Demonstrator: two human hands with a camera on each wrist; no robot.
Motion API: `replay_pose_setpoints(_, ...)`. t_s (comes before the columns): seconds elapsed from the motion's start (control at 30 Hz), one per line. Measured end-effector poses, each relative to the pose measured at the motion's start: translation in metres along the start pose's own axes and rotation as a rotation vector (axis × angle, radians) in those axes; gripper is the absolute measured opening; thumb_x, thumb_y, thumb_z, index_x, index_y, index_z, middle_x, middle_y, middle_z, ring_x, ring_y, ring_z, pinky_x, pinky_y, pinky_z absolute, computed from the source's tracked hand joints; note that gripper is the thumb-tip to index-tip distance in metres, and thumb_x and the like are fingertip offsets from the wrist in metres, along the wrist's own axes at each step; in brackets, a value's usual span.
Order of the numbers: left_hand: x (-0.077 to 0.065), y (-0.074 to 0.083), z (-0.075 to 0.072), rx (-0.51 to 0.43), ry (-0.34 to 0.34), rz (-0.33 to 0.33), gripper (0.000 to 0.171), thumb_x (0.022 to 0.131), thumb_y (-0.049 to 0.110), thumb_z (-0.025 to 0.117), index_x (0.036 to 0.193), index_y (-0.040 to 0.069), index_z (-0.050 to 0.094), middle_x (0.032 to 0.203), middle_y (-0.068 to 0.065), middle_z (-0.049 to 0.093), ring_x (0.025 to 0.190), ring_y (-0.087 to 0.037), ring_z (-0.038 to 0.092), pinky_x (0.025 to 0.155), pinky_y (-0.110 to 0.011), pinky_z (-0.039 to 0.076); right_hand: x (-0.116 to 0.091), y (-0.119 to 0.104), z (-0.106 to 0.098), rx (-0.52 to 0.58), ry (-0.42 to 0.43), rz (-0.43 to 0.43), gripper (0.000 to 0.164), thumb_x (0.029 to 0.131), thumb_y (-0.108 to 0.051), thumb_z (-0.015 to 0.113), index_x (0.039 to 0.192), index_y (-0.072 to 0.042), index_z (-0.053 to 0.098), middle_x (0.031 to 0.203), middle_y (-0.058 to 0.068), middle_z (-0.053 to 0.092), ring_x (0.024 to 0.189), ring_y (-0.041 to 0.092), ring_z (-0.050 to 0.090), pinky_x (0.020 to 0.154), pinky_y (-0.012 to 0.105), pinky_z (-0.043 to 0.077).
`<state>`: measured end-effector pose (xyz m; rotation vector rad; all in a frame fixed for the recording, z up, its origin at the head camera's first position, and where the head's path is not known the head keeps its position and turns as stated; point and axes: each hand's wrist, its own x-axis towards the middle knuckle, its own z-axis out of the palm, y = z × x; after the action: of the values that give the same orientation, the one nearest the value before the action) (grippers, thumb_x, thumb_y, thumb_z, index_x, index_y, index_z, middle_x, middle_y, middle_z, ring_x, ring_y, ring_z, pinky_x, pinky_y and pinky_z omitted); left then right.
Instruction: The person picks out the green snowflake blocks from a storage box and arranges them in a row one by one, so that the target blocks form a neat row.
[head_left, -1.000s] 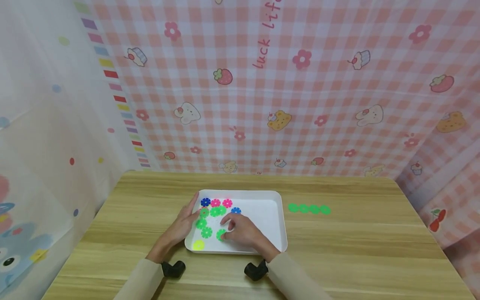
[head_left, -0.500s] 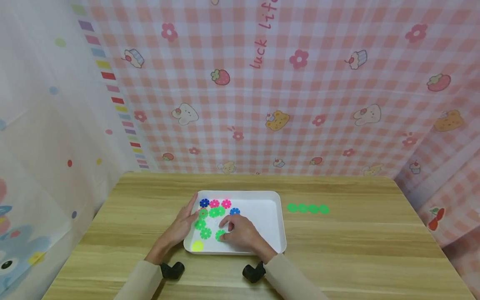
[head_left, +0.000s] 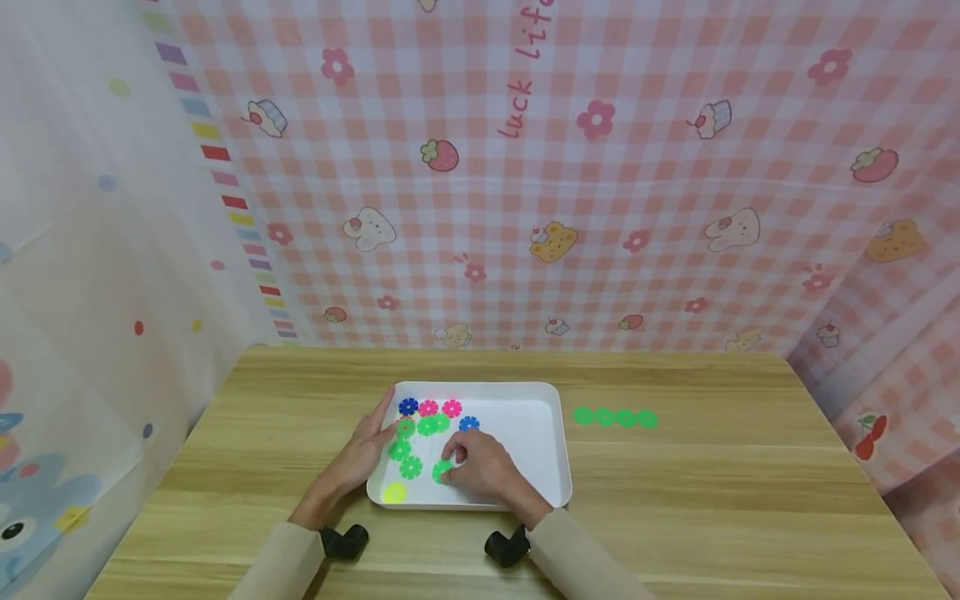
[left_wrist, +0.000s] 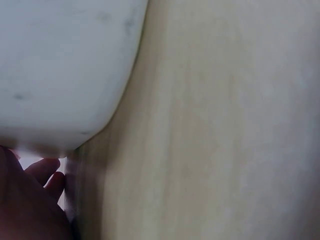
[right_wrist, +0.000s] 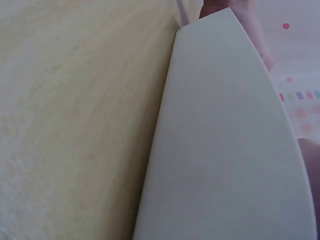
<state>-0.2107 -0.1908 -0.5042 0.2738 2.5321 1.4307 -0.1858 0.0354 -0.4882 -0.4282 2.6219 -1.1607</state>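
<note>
My left hand [head_left: 363, 450] grips the left wall of a white tray [head_left: 525, 450], thumb over the rim and fingers along the outside. In the left wrist view those fingers [left_wrist: 44, 170] show beside the tray's side. My right hand [head_left: 483, 468] reaches over the tray's front edge and pinches a green snowflake disc [head_left: 439, 472] low over the tray's floor. Around it lie more green discs [head_left: 410, 467], two pink discs [head_left: 452, 408], a dark blue disc [head_left: 408, 407], a lighter blue disc [head_left: 468, 424] and a yellow disc [head_left: 395, 492]. The right wrist view shows mostly the tray's outer wall [right_wrist: 215, 125].
To the right of the tray, a row of linked green discs [head_left: 615, 417] lies on the wooden table [head_left: 712, 500]. A pink checked cloth [head_left: 487, 200] hangs behind the table's back edge. Black wrist mounts [head_left: 507, 546] sit under both wrists.
My right hand's fingers have drawn closer together at the green disc, which stays almost in place. My left hand keeps its grip on the tray. The view has shifted slightly.
</note>
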Motion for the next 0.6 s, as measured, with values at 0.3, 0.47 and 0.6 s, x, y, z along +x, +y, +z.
replay_pose_setpoints(0.3, 0.0002, -0.0005, -0.0005, -0.003, -0.003, -0.006, 0.06, 0.109, 0.021, 0.029, 0.161, 0.017, 0.0, 0.167, -0.011, -0.003, 0.152, -0.036, -0.008, 0.119, -0.059, -0.009, -0.0005, -0.0014, -0.0003, 0.045, 0.031, -0.016, 0.022, 0.079, -0.006, 0.08, 0.089, -0.013, 0.062, 0.078, -0.001, 0.054, 0.071, 0.012, 0.047, 0.064, 0.025, 0.039)
replay_pose_setpoints(0.47, 0.0012, -0.0007, -0.0004, 0.019, -0.002, 0.011, 0.06, 0.109, 0.02, 0.028, 0.161, 0.015, -0.001, 0.167, -0.012, -0.002, 0.152, -0.034, -0.007, 0.119, -0.057, -0.011, 0.0007, -0.0015, -0.0019, 0.073, 0.069, -0.018, 0.021, 0.079, 0.0, 0.077, 0.09, -0.011, 0.062, 0.076, -0.002, 0.055, 0.072, 0.013, 0.049, 0.065, 0.026, 0.042)
replay_pose_setpoints(0.6, 0.0011, -0.0004, -0.0006, 0.02, -0.002, 0.017, 0.059, 0.109, 0.02, 0.028, 0.161, 0.014, 0.0, 0.167, -0.013, -0.002, 0.152, -0.034, -0.007, 0.119, -0.056, -0.012, 0.0013, 0.001, -0.0045, 0.082, 0.074, -0.026, 0.018, 0.081, 0.002, 0.072, 0.091, -0.01, 0.064, 0.076, -0.002, 0.057, 0.072, 0.013, 0.051, 0.066, 0.026, 0.044)
